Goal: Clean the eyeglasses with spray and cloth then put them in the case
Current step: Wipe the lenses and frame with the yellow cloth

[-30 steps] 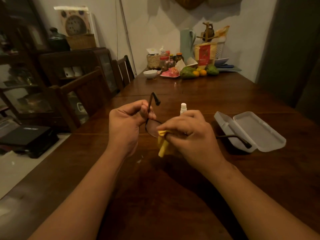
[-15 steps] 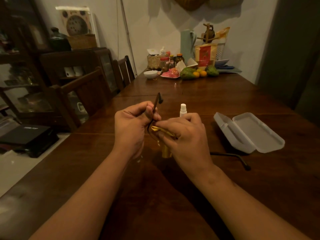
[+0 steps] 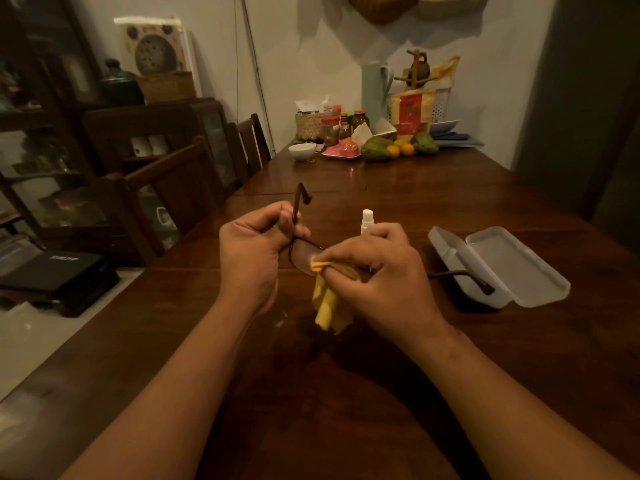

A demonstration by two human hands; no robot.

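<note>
Eyeglasses (image 3: pixel 304 252) crosswise between hands, left temple upward, right temple rightward.

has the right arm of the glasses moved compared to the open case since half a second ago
Yes. The glasses' right arm has swung up and now overlaps the open case, having hung below it before.

No lettering is legible; the black box's (image 3: pixel 59 271) print is blurred.

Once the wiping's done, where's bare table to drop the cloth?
Bare dark wooden table lies between the forearms, and beyond the small white spray bottle. Crowded: the far end by the green fruit, and around the open white glasses case.
</note>
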